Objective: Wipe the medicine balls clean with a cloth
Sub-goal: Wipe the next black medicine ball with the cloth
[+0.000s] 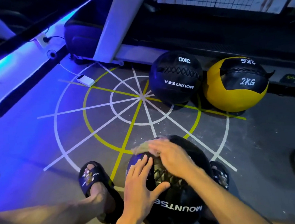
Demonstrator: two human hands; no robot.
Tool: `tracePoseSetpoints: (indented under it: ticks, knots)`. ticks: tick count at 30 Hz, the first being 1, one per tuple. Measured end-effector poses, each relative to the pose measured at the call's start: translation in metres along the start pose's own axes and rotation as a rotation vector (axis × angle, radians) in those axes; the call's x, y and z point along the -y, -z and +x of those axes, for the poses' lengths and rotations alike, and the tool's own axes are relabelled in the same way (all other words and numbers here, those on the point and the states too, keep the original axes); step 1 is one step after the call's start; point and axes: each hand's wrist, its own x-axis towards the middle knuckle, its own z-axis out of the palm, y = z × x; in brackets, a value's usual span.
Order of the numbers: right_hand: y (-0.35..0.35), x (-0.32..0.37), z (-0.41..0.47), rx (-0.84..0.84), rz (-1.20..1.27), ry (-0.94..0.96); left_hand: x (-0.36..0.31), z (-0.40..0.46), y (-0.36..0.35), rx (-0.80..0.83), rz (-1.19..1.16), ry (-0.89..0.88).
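A black MOUNTSEA medicine ball (pixel 178 203) sits on the floor between my feet. My left hand (pixel 142 184) lies flat on its near left side with straight, spread fingers. My right hand (pixel 171 156) presses a pale cloth (pixel 144 147) onto the top of the ball, fingers stretched over it; most of the cloth is hidden under the hand. Farther back stand a black 3KG ball (pixel 175 77) and a yellow-and-black 2KG ball (pixel 236 85), side by side.
The floor (pixel 74 135) carries white and yellow taped circles and spokes. A white power bank (pixel 85 80) lies at the back left. A white machine frame (pixel 108 26) rises behind the balls. My sandalled left foot (pixel 94 183) stands left of the ball.
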Motion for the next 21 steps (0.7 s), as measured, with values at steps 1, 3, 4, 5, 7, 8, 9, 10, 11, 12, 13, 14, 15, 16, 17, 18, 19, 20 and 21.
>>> tracePoseSetpoints:
  ticks: [1,3,4,5,7,8,9,10,11,12,13,14,15,16,17,18,19,20,21]
  knots:
    - [0.004,-0.013,0.011,0.025,-0.036,-0.106,0.002,0.000,0.001,0.002,0.005,-0.034]
    - [0.010,-0.033,0.029,0.010,-0.079,-0.288,0.004,-0.001,0.000,0.010,0.006,-0.073]
    - [0.012,-0.036,0.035,-0.012,-0.081,-0.335,0.005,-0.001,-0.002,0.004,-0.009,-0.073]
    - [0.009,-0.032,0.037,-0.012,-0.071,-0.342,0.005,-0.002,-0.003,-0.010,-0.027,-0.068]
    - [0.003,-0.009,0.031,0.034,-0.037,-0.214,0.005,-0.001,-0.004,-0.039,-0.032,-0.077]
    - [-0.001,0.006,0.024,0.098,0.004,-0.121,0.005,0.000,-0.004,-0.054,-0.020,-0.092]
    - [-0.004,0.019,0.016,0.164,0.026,-0.035,0.005,0.000,-0.004,-0.066,-0.009,-0.107]
    - [-0.008,0.021,0.015,0.202,0.021,0.038,0.004,0.000,-0.003,-0.073,-0.006,-0.116]
    - [-0.006,0.015,0.019,0.233,0.017,0.047,0.003,-0.001,-0.003,-0.074,-0.009,-0.118]
    - [-0.003,0.003,0.025,0.225,0.001,0.003,0.001,-0.003,-0.004,-0.074,-0.021,-0.118]
    - [0.002,-0.012,0.031,0.184,-0.021,-0.060,0.000,-0.004,-0.003,-0.076,-0.035,-0.116]
    - [0.006,-0.024,0.035,0.124,-0.046,-0.133,0.001,-0.004,-0.003,-0.074,-0.050,-0.097]
    - [0.011,-0.034,0.036,0.069,-0.055,-0.208,0.001,-0.004,-0.001,-0.065,-0.071,-0.058]
    - [0.015,-0.042,0.033,0.024,-0.030,-0.265,0.002,-0.002,0.001,-0.057,-0.100,-0.013]
    - [0.018,-0.046,0.027,0.007,0.000,-0.297,0.003,-0.001,0.004,-0.061,-0.133,0.030]
    - [0.020,-0.047,0.017,0.002,0.025,-0.300,0.004,0.001,0.005,-0.069,-0.157,0.062]
    - [0.021,-0.047,0.005,-0.024,0.032,-0.306,0.004,0.003,0.005,-0.072,-0.169,0.083]
    - [0.023,-0.043,-0.009,-0.049,0.053,-0.332,0.005,0.005,0.005,-0.072,-0.178,0.100]
    - [0.024,-0.041,-0.023,-0.095,0.057,-0.361,0.005,0.006,0.003,-0.073,-0.194,0.120]
